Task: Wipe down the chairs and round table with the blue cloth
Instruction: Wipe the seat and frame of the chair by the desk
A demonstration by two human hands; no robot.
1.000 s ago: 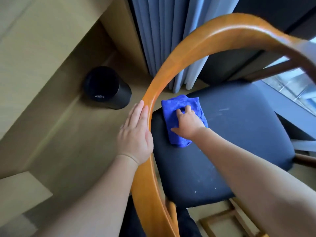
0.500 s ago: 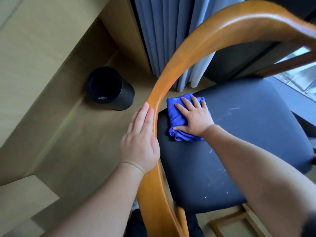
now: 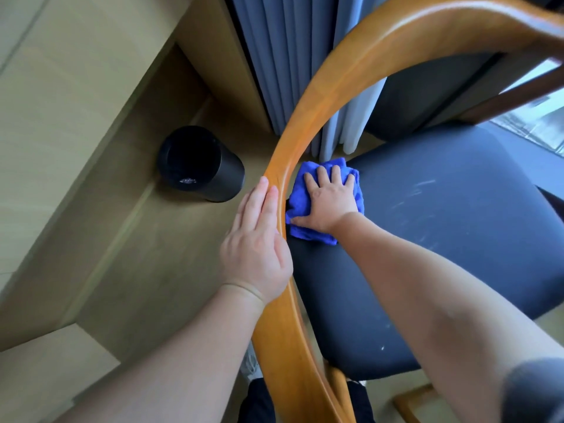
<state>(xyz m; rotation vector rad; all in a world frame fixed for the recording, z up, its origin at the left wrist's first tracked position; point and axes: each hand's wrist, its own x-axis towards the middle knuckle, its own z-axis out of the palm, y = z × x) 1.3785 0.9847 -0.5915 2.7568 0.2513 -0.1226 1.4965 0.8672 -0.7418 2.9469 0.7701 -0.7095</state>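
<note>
Right grip [image 3: 331, 203] is wide open, fingers spread and straight, palm pressing flat on the blue cloth [image 3: 295, 196]. It holds nothing, it just pins the cloth down. The cloth sits bunched at the far left corner of the dark seat [image 3: 442, 254], just beside the curved wooden back rail [image 3: 317, 96] of the chair. The thumb lies along the cloth's near edge. The right forearm reaches in from the near right, across the seat, with a dark sleeve [image 3: 534, 392] at the frame's corner.

Left grip [image 3: 258, 248] is open too, fingers straight and together, laid along the outer side of the rail, palm against the wood. The thumb is hidden, so I cannot tell if it hooks round the rail. The left forearm comes up from the near left.

Pale scuff marks [image 3: 412, 203] streak the seat right of the cloth. On the floor [image 3: 122, 254] to the left stands a black bin [image 3: 198, 163]. Grey-blue curtains [image 3: 274, 56] hang at the far side.
</note>
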